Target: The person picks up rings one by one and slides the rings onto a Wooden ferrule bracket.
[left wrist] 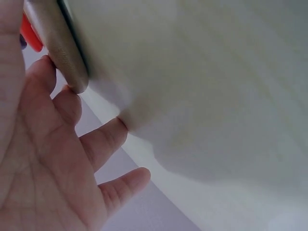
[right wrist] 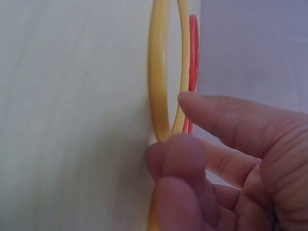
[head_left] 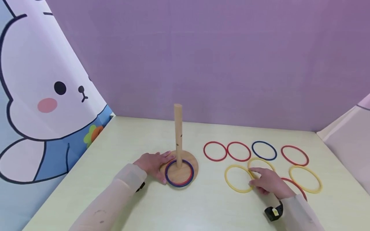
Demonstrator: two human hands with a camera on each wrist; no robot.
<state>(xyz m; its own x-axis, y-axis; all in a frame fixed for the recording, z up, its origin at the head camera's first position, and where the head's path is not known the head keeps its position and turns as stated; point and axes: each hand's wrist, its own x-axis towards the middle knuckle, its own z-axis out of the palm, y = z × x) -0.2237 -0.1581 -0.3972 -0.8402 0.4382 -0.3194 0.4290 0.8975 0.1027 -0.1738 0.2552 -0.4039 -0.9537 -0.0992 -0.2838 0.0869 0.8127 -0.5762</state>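
Note:
In the head view a wooden post (head_left: pixel 178 128) stands upright on a round wooden base (head_left: pixel 195 163). A blue ring (head_left: pixel 166 173) and a red ring (head_left: pixel 191 175) lie around the post's foot. My left hand (head_left: pixel 153 165) rests at the base's left edge, fingers and thumb spread; the left wrist view shows fingertips against its rim (left wrist: pixel 67 57). To the right, my right hand (head_left: pixel 268 182) is at a yellow ring (head_left: pixel 235 166) lying flat, thumb and forefinger apart near its right side. A second yellow ring (head_left: pixel 255 158) touches or overlaps it there; contact with the fingers is unclear.
Behind lie two red rings (head_left: pixel 215 141) (head_left: pixel 239 142) and a blue ring (head_left: pixel 264 141). Farther right are another red ring (head_left: pixel 295 146) and a yellow ring (head_left: pixel 321 184). One red ring (head_left: pixel 299 185) is partly covered by my right forearm. A purple cloth wall (head_left: pixel 231 64) borders the table's back.

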